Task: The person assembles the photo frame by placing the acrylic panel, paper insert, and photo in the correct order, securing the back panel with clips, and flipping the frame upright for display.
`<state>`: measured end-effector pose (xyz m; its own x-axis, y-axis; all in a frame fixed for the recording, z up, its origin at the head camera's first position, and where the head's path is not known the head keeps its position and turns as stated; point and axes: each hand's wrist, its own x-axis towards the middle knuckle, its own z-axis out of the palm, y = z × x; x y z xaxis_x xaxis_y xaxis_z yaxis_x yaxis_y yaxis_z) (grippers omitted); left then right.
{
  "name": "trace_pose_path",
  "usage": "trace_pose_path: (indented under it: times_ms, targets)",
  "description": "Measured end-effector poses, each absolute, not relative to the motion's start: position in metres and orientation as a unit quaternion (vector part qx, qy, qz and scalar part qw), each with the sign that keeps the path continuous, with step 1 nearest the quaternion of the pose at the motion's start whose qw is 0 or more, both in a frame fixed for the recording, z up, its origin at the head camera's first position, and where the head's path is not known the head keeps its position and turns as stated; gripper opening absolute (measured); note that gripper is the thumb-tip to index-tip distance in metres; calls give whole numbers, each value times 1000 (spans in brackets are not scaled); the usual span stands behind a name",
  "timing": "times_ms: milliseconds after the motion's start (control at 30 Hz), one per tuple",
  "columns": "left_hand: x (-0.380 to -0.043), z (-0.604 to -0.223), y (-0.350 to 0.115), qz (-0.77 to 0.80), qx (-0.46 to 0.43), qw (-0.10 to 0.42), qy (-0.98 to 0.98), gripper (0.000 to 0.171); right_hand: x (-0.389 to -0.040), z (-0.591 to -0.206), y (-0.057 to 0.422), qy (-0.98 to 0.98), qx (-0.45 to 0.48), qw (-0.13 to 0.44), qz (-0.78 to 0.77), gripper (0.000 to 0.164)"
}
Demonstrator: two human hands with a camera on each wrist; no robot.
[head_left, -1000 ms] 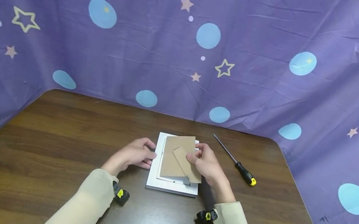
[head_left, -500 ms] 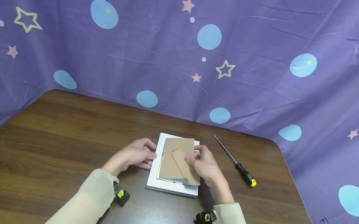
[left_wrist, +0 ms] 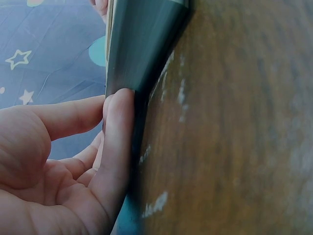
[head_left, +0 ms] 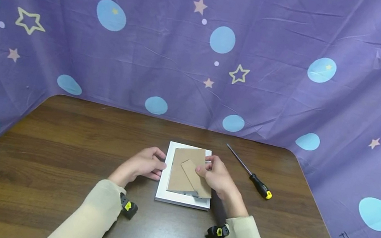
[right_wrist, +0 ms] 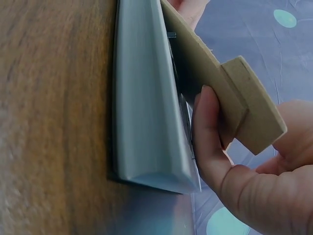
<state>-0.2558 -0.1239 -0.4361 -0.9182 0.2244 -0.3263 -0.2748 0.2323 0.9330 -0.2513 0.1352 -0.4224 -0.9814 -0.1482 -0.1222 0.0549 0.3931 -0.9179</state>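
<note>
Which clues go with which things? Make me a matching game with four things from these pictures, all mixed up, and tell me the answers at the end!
Things:
1. Screwdriver
2. Frame
3. Brown board
4. Left hand

Clues:
A. Tilted, held by the right hand
B. Touching the frame's left side
C. Has a black and yellow handle
D. White, lying on the table

Right pairs: 1-C, 2-D, 3-A, 4-B
</note>
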Motion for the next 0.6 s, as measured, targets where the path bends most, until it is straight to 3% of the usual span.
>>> trace_pose_path:
  times_ms: [600]
  targets:
    - [-255, -436, -125, 617, -17, 198, 761, 40, -248, -422, 132, 895, -38, 42, -442, 51]
